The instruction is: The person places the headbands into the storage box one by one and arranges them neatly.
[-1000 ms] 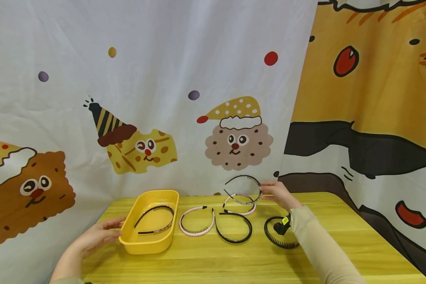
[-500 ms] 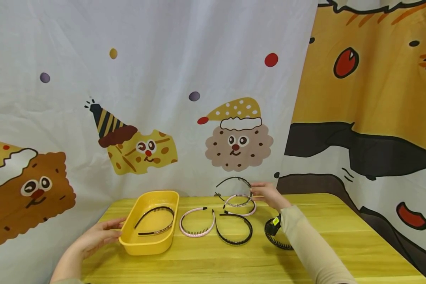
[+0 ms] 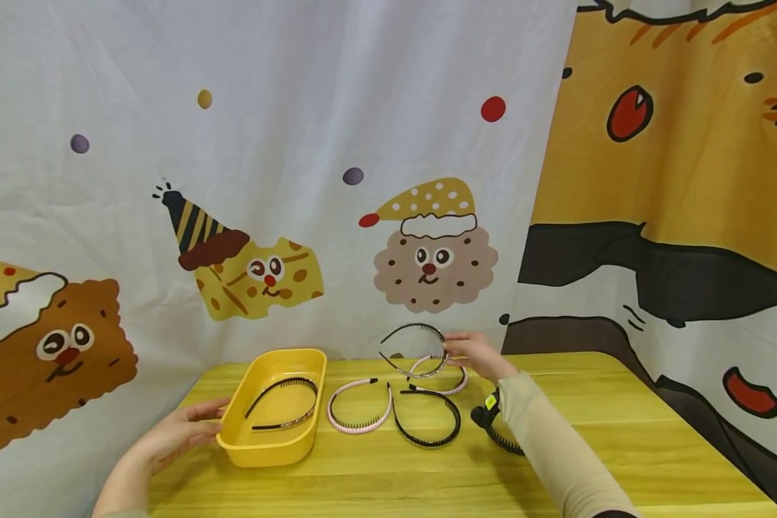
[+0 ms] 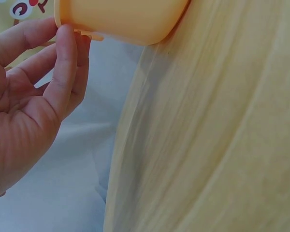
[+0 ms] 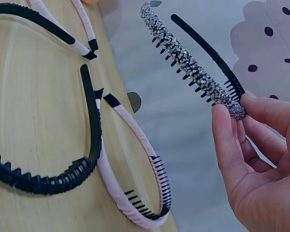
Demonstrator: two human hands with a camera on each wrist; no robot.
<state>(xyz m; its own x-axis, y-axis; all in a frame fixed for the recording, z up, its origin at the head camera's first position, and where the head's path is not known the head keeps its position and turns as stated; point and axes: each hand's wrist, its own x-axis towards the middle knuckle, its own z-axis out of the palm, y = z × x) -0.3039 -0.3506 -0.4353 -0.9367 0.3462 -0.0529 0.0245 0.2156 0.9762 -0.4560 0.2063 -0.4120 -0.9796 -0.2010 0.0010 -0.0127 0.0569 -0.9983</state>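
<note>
A: State the position of the item held to the right of the yellow tray (image 3: 268, 455).
B: A sparkly headband (image 5: 188, 63), raised above the tabletop (image 3: 388, 483), right of the tray. The right hand (image 3: 482, 356) pinches it at the curve between thumb and fingertips; both ends are free and point toward the tray's side.
A: And at the tray's left rim?
B: The left hand (image 3: 171, 432), thumb and fingertips pinching that rim.
A: Tray contents?
B: One dark headband with glitter (image 3: 296, 420), within the walls, its curve near the right wall and its ends toward the left.
A: Edges?
B: The tray stands near the tabletop's left edge; whether its rim overhangs, I cannot tell. Wood shows before its front wall.
A: Room to the tray's right?
B: A narrow strip, then a pink headband (image 3: 357, 429). Farther from the tray, a black headband (image 3: 430, 443), ends close to the pink one's; contact cannot be determined. Beyond, toward the far edge, a second pink headband (image 3: 453, 390). Farthest from the tray, a toothed dark band (image 3: 505, 442), partly hidden by the sleeve (image 3: 557, 446); past it, a broad stretch of wood reaches the right edge.
</note>
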